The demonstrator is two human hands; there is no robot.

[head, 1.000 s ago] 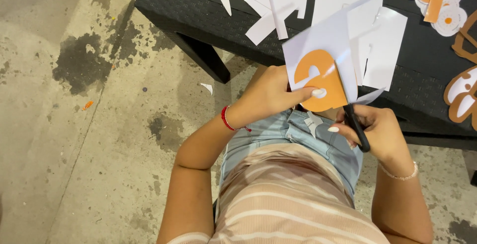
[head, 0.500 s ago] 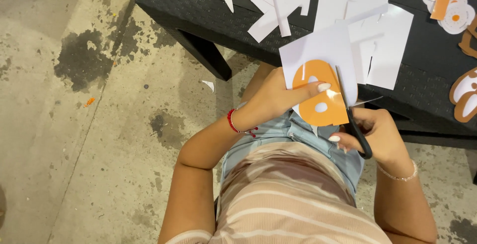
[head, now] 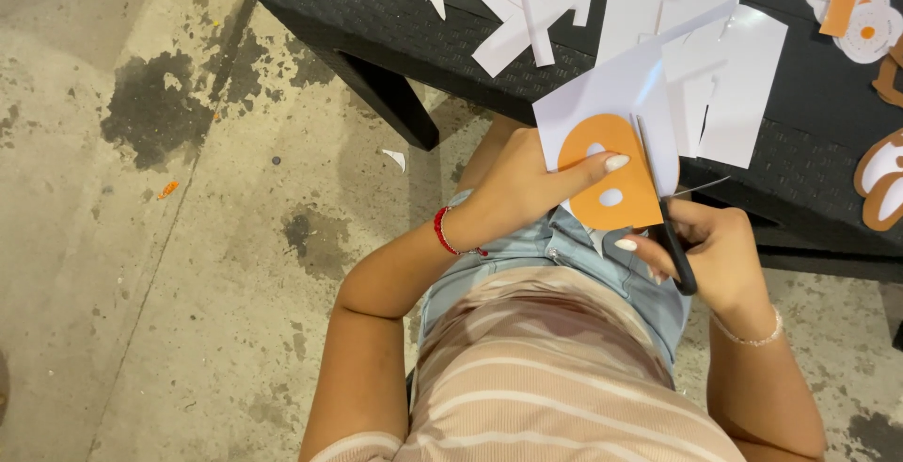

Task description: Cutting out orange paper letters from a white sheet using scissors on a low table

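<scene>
Orange-printed paper sheet (head: pixel 611 156) pinched in left hand (head: pixel 527 189); right hand (head: pixel 710 255) grips scissors (head: pixel 673 227) (blades parted), beside black bench (head: pixel 809 114).

Single head view, looking steeply down, close over lap, black table (head: pixel 395 20) edge, concrete floor (head: pixel 141 283).

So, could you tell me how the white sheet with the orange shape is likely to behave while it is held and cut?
The white sheet looks thin and light, so it probably flexes. The left hand pinches it near the orange shape, likely steadying it for the scissors in the right hand.
</scene>
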